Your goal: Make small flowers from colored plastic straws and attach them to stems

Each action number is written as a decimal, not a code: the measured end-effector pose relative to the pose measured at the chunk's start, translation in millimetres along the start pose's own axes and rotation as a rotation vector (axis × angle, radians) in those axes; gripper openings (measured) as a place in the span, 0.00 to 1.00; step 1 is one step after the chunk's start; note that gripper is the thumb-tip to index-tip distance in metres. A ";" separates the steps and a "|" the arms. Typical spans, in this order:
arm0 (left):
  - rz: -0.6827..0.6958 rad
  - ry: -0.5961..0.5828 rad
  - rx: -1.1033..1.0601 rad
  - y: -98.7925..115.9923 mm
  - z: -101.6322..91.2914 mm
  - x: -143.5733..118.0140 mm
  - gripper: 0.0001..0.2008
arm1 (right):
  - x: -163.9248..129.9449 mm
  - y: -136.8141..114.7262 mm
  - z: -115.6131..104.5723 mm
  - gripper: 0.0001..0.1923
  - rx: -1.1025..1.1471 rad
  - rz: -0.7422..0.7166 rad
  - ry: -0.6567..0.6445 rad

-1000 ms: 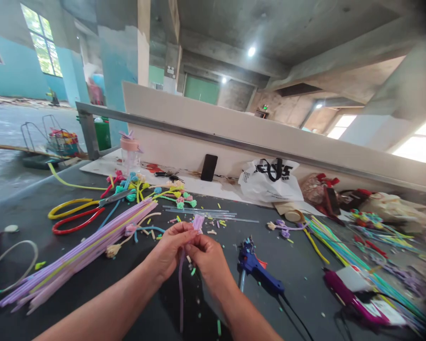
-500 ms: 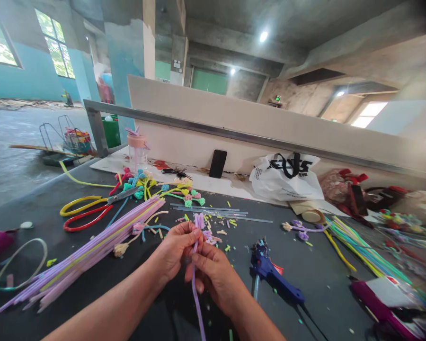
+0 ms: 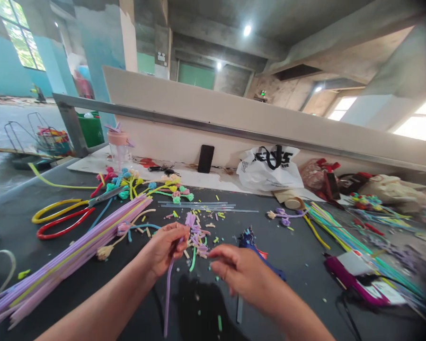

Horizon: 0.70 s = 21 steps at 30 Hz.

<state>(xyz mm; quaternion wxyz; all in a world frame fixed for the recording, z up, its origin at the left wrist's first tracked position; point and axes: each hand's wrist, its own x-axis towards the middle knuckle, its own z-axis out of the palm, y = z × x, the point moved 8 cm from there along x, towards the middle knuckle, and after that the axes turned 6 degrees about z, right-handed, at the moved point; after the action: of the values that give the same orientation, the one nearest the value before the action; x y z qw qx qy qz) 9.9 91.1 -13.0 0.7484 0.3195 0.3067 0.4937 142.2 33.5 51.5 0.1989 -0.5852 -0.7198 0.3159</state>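
My left hand pinches a lilac pipe cleaner near its folded, looped top end; the long stem hangs down toward me. My right hand hovers to the right of it, fingers loosely curled and apart, holding nothing, blurred by motion. It partly covers a blue glue gun lying on the dark table. Short cut scraps of lilac and green pipe cleaner lie between the hands.
A bundle of lilac pipe cleaners lies at left beside red and yellow-handled scissors. Finished coloured flower stems sit farther back, with a phone and white bag against the wall. More coloured stems lie right.
My right hand has let go of the lilac pipe cleaner and moved right and toward me, over the glue gun. The left hand still holds the stem.
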 end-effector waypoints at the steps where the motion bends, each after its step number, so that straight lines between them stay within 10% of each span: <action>1: -0.015 0.001 0.008 -2.6 -0.9 0.1 0.11 | -0.7 10.1 -13.2 0.08 -0.050 0.023 0.067; 7: -0.047 -0.015 0.088 -8.3 -6.2 1.9 0.11 | 0.7 50.5 -47.5 0.09 -0.249 0.117 0.271; 16: -0.079 0.013 0.116 -11.4 -7.0 0.3 0.11 | 36.2 15.2 -12.9 0.11 -0.410 0.053 0.198; 21: -0.086 0.006 0.144 -14.2 -8.0 1.9 0.12 | 5.9 47.7 -56.2 0.14 -0.453 0.102 0.415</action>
<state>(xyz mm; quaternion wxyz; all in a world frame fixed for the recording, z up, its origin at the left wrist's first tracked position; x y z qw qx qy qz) 12.0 89.9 -29.3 0.7430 0.3577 0.3571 0.4388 211.9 57.2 58.7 0.1898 -0.7020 -0.6857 0.0308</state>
